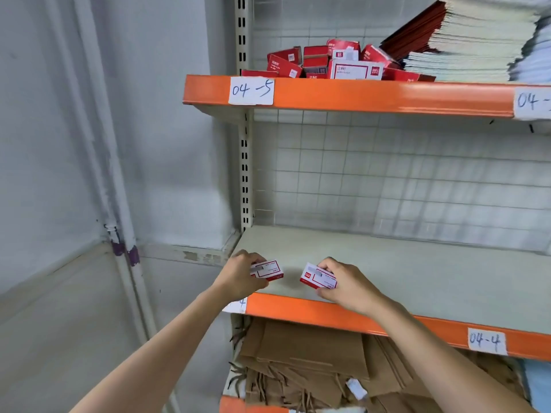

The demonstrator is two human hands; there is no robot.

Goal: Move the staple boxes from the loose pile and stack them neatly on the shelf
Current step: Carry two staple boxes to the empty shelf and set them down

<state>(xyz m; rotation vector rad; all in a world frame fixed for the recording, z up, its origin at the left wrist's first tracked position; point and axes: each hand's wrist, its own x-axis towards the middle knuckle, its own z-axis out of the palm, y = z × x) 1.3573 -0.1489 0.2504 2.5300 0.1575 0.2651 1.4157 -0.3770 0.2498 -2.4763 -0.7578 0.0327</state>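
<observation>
- Shelving with orange front edges fills the right side of the view; a grey wall is on the left.
- The left hand [242, 274] grips one small red-and-white staple box [268, 270], with the fingers curled over its far edge and the thumb under the near edge.
- This left box is at the front left corner of the middle shelf [417, 272]; it seems to touch the shelf surface, but the blur does not let me be sure.
- The right hand [350, 286] pinches a second staple box [318, 279], with the fingers on the far side and the thumb on the near side.
- The second box is tilted a little, its printed face is up, and it is just above or on the shelf, near the orange front edge.
- The two boxes are near each other but apart, with bare shelf between them.
- The loose pile of red staple boxes [334, 63] lies on the upper shelf [357, 95], at its left end; the boxes point in many directions.
- A paper label reading "04-5" [251, 90] is stuck on the upper orange edge, below the pile.
- A leaning stack of notebooks [465, 43] is just right of the pile, touching it.
- A label "04-4" [487, 341] is on the middle shelf's edge, to the right of the right forearm.
- Flat brown paper bags [313, 359] with twisted handles lie on the shelf below.
- A wire grid [387, 174] forms the back of the shelving.
</observation>
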